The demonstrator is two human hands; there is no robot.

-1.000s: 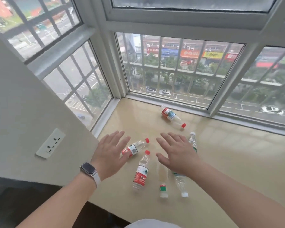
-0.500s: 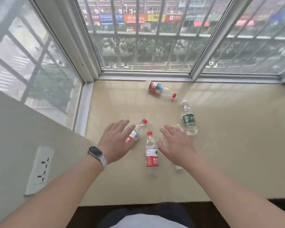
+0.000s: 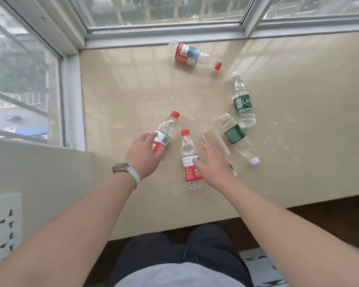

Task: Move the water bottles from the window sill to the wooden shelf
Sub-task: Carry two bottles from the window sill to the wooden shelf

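Note:
Several clear plastic water bottles lie on the beige window sill (image 3: 122, 90). My left hand (image 3: 142, 155), with a watch on its wrist, is wrapped around the lower, red-labelled end of a red-capped bottle (image 3: 166, 128). My right hand (image 3: 212, 165) is spread open; its thumb touches the label of a second red-capped bottle (image 3: 189, 154) and its fingers lie over a clear bottle (image 3: 216, 139). Two green-labelled bottles (image 3: 243, 101) (image 3: 235, 134) lie to the right. A larger red-labelled bottle (image 3: 195, 55) lies near the window. No wooden shelf is in view.
Window frames (image 3: 160, 37) close off the sill at the back and left. A grey wall with a socket (image 3: 4, 224) stands at the left. The sill's front edge (image 3: 195, 224) is just above my knees, with dark floor and a patterned rug (image 3: 261, 266) below.
The view has tilted down toward the sill. Both hands have dropped onto the bottles; the left hand has closed around the left red-capped bottle and the right thumb now touches the middle one.

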